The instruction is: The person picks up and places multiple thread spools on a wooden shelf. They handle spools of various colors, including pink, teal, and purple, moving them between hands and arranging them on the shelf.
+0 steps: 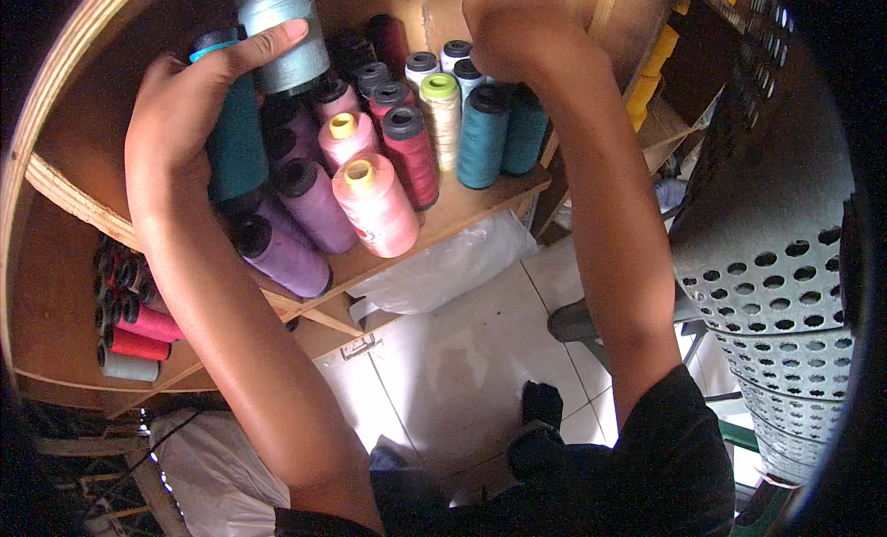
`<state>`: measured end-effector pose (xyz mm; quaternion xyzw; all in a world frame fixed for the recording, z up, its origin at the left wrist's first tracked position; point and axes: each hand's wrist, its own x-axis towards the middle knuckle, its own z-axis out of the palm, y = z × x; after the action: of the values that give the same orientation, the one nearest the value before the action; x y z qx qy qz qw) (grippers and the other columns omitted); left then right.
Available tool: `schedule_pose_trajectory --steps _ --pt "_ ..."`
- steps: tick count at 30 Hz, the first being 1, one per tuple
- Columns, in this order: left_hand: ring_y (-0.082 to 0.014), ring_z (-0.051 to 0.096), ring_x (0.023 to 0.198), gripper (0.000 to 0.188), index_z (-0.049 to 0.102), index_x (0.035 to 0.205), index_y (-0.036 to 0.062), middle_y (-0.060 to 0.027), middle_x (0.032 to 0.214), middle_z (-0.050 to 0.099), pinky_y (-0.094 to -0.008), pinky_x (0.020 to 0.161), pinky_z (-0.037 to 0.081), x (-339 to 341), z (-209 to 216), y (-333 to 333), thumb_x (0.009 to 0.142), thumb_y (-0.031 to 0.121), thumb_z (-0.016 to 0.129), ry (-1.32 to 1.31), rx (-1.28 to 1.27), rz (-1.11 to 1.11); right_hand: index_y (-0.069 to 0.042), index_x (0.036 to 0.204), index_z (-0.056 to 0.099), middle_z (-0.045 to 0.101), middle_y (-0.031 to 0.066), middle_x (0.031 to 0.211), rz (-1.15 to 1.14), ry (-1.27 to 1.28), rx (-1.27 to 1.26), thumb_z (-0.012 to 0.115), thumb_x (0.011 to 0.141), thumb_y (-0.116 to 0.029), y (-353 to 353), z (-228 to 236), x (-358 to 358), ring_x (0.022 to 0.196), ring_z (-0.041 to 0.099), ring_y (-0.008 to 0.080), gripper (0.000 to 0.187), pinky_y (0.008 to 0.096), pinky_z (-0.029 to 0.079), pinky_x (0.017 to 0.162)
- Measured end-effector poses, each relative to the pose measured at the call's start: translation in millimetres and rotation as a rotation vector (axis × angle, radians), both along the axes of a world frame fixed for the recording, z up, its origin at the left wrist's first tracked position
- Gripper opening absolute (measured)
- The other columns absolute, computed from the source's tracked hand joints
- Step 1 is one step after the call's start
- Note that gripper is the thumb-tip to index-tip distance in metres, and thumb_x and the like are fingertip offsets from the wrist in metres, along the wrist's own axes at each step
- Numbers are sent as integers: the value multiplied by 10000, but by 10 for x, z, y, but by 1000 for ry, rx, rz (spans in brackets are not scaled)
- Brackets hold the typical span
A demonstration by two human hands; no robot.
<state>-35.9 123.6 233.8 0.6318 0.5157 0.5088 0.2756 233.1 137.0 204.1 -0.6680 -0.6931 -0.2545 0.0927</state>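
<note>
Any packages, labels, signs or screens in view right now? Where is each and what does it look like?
Clear plastic bag: under the upper shelf, crumpled, see-through.
White bag: lower left on the floor, bulging, pale.
Label on the pink cone: small red print on its side, too blurred to make out.
No signs or screens in view.

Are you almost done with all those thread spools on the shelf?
Done: many spools stand on the wooden shelf, pink, purple, teal and cream. In hand: the left hand grips a dark teal spool, fingers against a pale blue spool; the right hand reaches behind the back row. How much is left, I cannot tell.
</note>
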Motion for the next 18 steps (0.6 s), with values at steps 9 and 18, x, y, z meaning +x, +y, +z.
schedule_pose_trajectory --steps 9,18 --pt "-216 663 571 578 715 1072 -34 -136 818 728 -371 519 558 -35 -64 150 702 347 943 29 18 17 8 918 746 737 252 944 172 43 380 642 804 -148 -230 323 -395 914 732 370 219 472 570 810" --pt "-209 701 664 544 745 1057 -9 -124 891 755 -328 619 570 62 -53 71 700 347 949 -124 -1 -35 6 1022 772 752 229 1073 66 289 -169 619 855 -119 1151 266 -360 1011 735 374 259 475 583 842"
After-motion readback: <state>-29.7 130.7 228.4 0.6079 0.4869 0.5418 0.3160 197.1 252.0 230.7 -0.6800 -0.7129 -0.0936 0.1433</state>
